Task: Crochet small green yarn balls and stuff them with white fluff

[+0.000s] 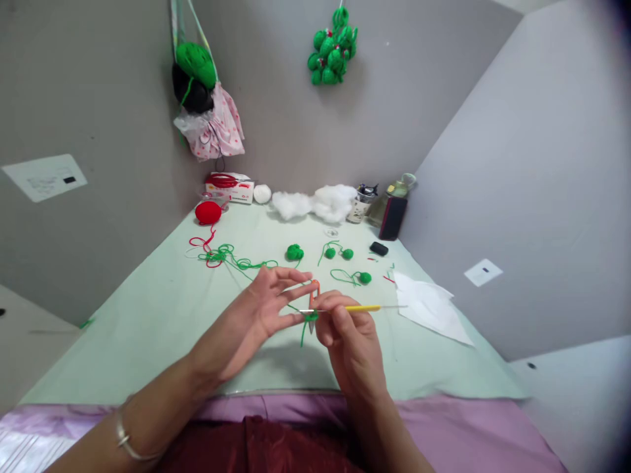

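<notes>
My right hand (352, 335) is closed around a crochet hook (362, 308) with a yellow handle. The hook's metal shaft points left, into a small green crochet piece (311, 316). My left hand (266, 305) holds this piece at its fingertips, thumb below and the other fingers stretched out above. Green yarn runs from the table to the left hand, and a short tail hangs under the piece. Between the hands appears a pair of small scissors (316, 286) with orange handles, its pointed metal end downward; the right fingers partly hide it, and which hand bears it I cannot tell.
Behind my hands lie a green yarn ball (294, 252), small green crocheted balls (348, 254) and tangled green yarn (221, 255). A red yarn ball (208, 212) is back left. White stuffing (332, 203) and a phone (393, 219) are farther back; white paper (431, 309) lies right.
</notes>
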A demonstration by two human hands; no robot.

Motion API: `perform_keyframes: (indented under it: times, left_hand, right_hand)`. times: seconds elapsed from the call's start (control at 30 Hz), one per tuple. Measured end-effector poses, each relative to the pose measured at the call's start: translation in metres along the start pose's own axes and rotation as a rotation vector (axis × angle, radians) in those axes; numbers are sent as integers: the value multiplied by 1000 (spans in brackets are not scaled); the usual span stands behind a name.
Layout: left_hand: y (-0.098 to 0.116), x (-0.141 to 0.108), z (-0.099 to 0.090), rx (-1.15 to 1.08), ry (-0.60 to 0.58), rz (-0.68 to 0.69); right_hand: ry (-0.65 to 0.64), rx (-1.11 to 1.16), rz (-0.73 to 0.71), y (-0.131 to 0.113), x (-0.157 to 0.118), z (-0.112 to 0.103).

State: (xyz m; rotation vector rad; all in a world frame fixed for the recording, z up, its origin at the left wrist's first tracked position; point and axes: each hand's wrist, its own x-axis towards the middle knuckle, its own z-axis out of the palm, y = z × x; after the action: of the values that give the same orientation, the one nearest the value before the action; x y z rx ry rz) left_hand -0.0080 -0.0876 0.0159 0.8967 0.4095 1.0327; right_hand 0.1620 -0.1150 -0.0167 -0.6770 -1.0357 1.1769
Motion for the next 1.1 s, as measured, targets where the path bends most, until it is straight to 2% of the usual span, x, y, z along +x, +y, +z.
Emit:
perform_keyframes:
  times: [0.07, 0.13, 0.27, 0.33, 0.37, 0.43, 0.5, 0.6, 0.77, 1.1]
  left_hand:
    - [-5, 11, 11, -70, 69, 113]
    - [-6, 19, 14, 17, 88, 233]
    - [-9, 16, 5, 643, 43, 451]
    - [-13, 7, -1, 882, 41, 474]
    - [-14, 4, -3, 917, 49, 459]
    - [-16, -2, -5, 862, 37, 369]
    - [-16, -3, -4, 716, 20, 230]
    - [-12, -2, -2, 524, 62, 94]
    - [-7, 1, -1, 332, 146, 108]
    - [-18, 2, -3, 151, 72, 11]
  right_hand:
    - [-37, -27, -39, -1, -1, 1]
    - [-54, -60, -82, -2, -2, 1]
    - [-25, -105, -155, -6, -2, -5]
    - [1, -133, -188, -6, -2, -8]
    - [12, -153, -203, -5, -2, -10]
    - [23, -198, -222, -4, -3, -12]
    - [21, -234, -229, -2, -4, -13]
    - [7, -254, -237, -2, -5, -12]
    - [-8, -264, -246, -4, -5, -12]
    - [-5, -227, -187, -2, -3, -13]
